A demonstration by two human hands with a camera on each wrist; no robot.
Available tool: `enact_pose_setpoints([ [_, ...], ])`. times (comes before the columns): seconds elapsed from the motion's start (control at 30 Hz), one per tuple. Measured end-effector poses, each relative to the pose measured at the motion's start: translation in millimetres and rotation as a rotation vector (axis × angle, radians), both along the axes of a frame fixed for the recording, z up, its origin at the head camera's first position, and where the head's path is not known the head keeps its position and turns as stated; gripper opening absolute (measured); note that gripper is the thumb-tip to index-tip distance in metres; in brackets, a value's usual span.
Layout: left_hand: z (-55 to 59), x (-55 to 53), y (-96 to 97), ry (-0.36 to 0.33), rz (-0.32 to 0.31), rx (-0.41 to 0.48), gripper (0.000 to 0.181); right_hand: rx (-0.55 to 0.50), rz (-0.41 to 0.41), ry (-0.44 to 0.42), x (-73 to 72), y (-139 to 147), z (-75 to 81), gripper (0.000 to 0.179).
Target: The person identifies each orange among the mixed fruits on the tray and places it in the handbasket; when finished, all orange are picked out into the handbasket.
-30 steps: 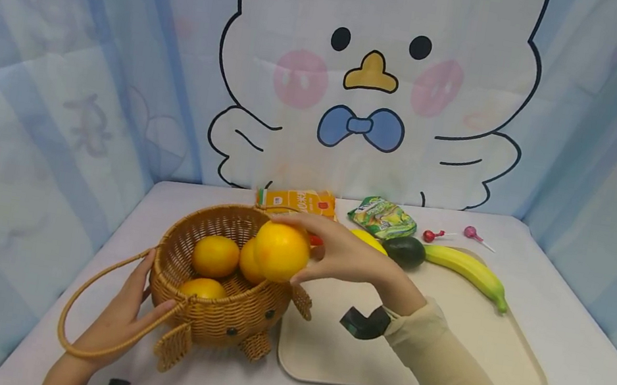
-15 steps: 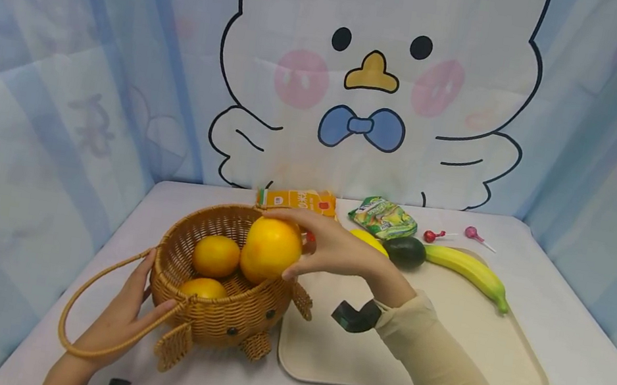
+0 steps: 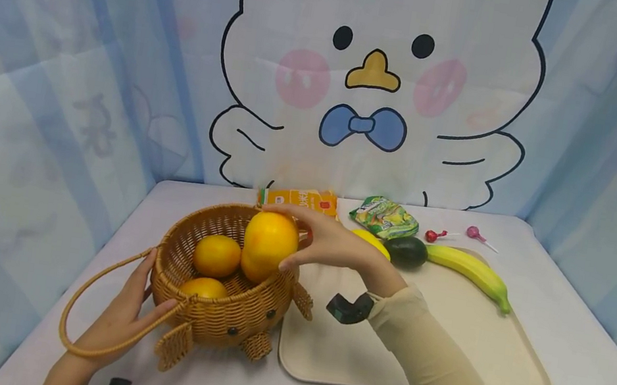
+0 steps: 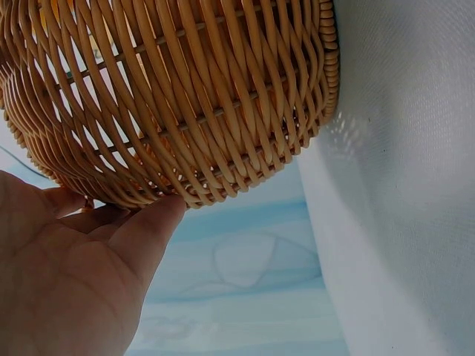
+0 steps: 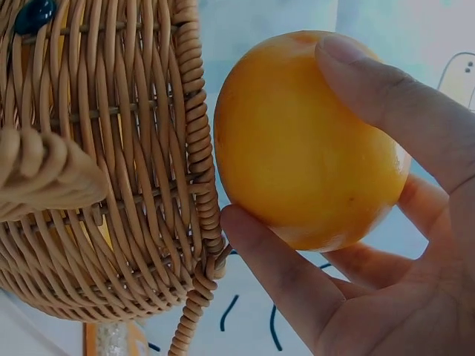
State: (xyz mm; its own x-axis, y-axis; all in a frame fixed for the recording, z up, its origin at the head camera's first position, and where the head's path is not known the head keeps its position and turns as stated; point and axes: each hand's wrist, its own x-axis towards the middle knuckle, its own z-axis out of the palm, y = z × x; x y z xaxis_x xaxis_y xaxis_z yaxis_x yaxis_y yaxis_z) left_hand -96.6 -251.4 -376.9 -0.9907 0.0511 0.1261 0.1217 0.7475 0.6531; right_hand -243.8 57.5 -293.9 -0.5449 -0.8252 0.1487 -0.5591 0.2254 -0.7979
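A brown wicker basket (image 3: 218, 319) with an animal face stands at left with several oranges in it, among them one orange (image 3: 217, 256) at its middle. My left hand (image 3: 116, 317) holds the basket's left side, fingers against the woven wall and thumb by the front rim, under the looped handle (image 3: 68, 316). In the left wrist view, the left hand's fingers (image 4: 156, 226) touch the wicker. My right hand (image 3: 331, 242) holds another orange (image 3: 272, 237) over the basket's right rim. The right wrist view shows that orange (image 5: 304, 141) between thumb and fingers, beside the rim.
A beige tray (image 3: 344, 351) lies right of the basket, bearing a banana (image 3: 472, 273), a dark green avocado-like fruit (image 3: 406, 252) and a yellow fruit (image 3: 373, 242). Behind are an orange packet (image 3: 301, 199), a green packet (image 3: 385, 217) and two lollipops, one red (image 3: 432, 236), one pink (image 3: 473, 232).
My right hand has moved slightly left with the orange, further over the basket. My left hand and the basket have stayed in place.
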Motion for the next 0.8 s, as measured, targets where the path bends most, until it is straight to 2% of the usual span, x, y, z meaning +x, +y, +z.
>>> enact_pose_setpoints([
  [0.27,0.0,0.1,0.6,0.000,0.003,-0.008,0.090,0.004,-0.009,-0.026,-4.8,-4,-1.4,0.082],
  [0.8,1.6,1.5,1.7,-0.006,0.006,-0.005,0.090,-0.016,0.045,-0.101,-10.9,-23,-1.7,0.079],
])
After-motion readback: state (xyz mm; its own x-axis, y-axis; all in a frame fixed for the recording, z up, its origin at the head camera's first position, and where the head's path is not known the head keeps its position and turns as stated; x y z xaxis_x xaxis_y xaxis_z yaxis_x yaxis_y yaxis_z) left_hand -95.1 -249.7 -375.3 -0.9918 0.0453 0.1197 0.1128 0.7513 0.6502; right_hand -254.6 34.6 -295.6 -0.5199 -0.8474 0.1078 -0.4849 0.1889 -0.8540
